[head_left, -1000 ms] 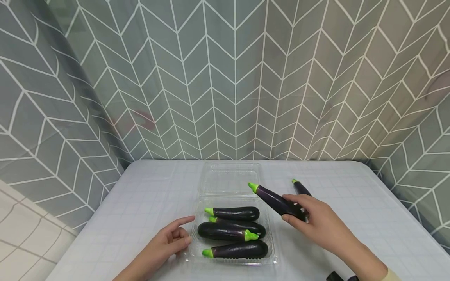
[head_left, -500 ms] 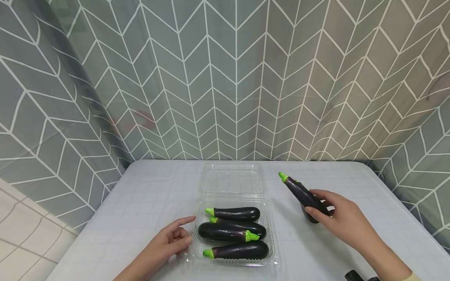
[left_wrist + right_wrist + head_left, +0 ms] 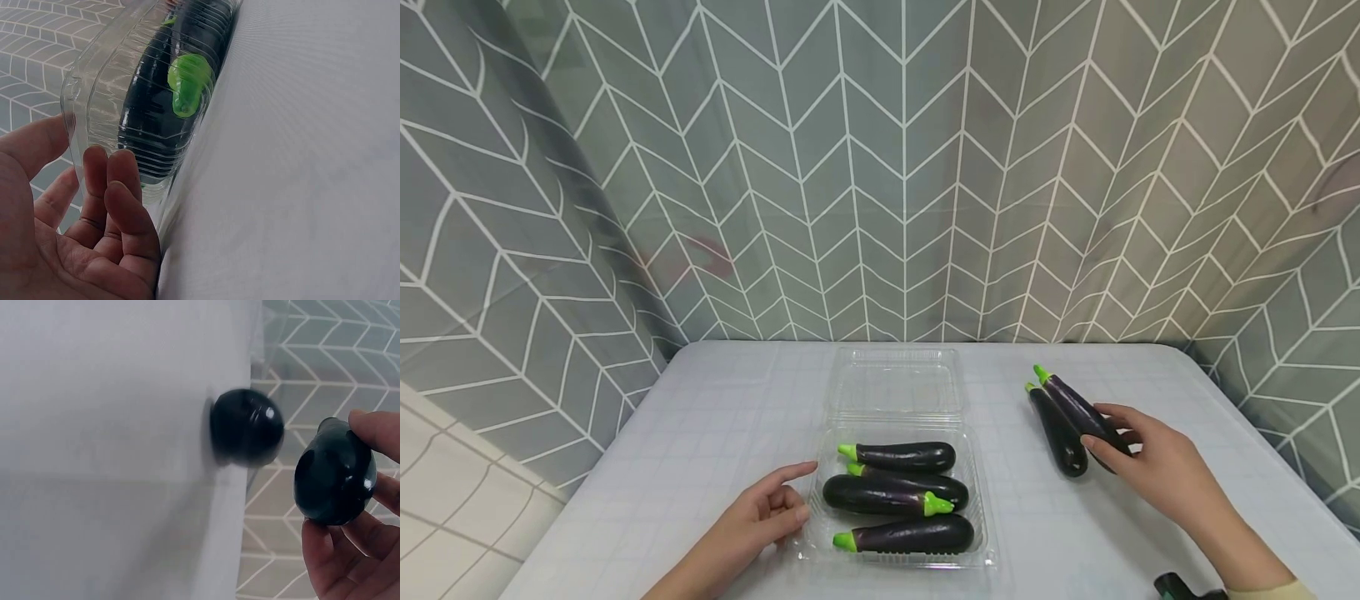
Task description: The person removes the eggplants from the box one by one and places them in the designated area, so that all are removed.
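Note:
My right hand [image 3: 1165, 467] grips the thick end of a dark purple eggplant [image 3: 1078, 406], its green stem pointing up and left. In the right wrist view, thumb and fingers pinch this eggplant [image 3: 335, 478], seen end-on and above the table. Another eggplant [image 3: 1058, 437] lies just left of it on the cloth. My left hand [image 3: 758, 515] rests by the left side of a clear plastic clamshell box [image 3: 812, 546]. In the left wrist view, its loosely bent fingers touch the box wall [image 3: 103, 106]. Several eggplants [image 3: 902, 533] lie crosswise inside the box; one overlaps another.
The box's clear lid [image 3: 895, 379] lies folded back on the white tablecloth [image 3: 737, 400]. A patterned curtain [image 3: 902, 167] hangs behind the table. Part of a black object [image 3: 1180, 586] shows at the lower right, by the right forearm.
My right hand has carried the eggplant rightward, away from the box, past the eggplant lying on the table. The left hand and the box have stayed in place.

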A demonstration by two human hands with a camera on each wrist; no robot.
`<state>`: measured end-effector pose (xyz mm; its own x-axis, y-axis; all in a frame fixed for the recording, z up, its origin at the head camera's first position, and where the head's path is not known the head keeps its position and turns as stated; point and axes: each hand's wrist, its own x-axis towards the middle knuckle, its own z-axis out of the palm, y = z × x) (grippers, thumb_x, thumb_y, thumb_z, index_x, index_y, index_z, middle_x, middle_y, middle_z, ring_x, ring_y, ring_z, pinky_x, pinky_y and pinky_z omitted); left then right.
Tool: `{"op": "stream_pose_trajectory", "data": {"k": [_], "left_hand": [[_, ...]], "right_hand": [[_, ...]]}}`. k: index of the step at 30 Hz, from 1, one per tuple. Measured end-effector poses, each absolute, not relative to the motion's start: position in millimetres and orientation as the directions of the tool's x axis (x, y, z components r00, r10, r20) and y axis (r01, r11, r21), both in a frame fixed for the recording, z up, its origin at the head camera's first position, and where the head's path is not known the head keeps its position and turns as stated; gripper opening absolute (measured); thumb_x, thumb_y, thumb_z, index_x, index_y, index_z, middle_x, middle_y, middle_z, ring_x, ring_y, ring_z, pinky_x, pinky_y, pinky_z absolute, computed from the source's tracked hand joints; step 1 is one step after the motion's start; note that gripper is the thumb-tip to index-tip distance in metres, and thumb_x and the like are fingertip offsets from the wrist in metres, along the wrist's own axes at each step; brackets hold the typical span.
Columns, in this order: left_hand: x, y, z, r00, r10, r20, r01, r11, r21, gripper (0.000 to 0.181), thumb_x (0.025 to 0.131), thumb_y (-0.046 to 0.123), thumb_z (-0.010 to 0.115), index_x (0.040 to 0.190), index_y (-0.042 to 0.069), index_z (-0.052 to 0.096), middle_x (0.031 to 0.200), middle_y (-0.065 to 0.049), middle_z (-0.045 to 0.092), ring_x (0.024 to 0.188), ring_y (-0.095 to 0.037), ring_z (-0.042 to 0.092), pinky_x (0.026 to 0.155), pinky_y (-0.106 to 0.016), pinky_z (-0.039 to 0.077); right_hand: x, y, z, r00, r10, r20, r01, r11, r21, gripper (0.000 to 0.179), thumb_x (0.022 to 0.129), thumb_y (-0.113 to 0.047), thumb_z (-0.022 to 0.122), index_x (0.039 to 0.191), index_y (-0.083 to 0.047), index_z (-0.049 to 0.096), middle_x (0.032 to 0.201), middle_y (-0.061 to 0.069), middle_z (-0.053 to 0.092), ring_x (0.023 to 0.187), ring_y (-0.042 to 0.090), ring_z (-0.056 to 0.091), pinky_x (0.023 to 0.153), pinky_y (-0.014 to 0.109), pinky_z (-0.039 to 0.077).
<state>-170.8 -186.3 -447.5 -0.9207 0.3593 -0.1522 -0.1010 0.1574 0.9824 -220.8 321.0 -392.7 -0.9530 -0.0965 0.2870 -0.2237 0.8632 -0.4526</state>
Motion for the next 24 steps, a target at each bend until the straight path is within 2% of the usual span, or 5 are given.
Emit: {"op": "stream_pose_trajectory", "data": {"k": [13, 24], "left_hand": [[-170.4, -185.1, -445.6, -0.923, 0.351, -0.159, -0.107, 0.163, 0.981, 0.061, 0.098, 0.018, 0.065, 0.151, 0.008, 0.037, 0.090, -0.010, 0.058, 0.074, -0.017, 0.054, 0.064, -0.027, 0.048], [-170.5, -185.4, -445.8, -0.921, 0.363, -0.142, -0.093, 0.150, 0.984, 0.062, 0.098, 0.017, 0.065, 0.151, 0.008, 0.036, 0.091, -0.009, 0.058, 0.074, -0.015, 0.054, 0.065, -0.027, 0.048]], "right_hand": [[-227.2, 348.4, -403.7, -0.949, -0.039, 0.314, -0.182, 0.879, -0.440, 0.055, 0.089, -0.040, 0.074, 0.129, -0.006, 0.059, 0.106, 0.016, 0.069, 0.087, 0.033, 0.067, 0.058, 0.032, 0.045], [-234.7, 366.3, -413.6, -0.968, 0.009, 0.251, -0.104, 0.896, -0.431, 0.063, 0.090, -0.045, 0.071, 0.130, 0.001, 0.056, 0.110, 0.028, 0.065, 0.091, 0.041, 0.065, 0.062, 0.042, 0.048]]}}
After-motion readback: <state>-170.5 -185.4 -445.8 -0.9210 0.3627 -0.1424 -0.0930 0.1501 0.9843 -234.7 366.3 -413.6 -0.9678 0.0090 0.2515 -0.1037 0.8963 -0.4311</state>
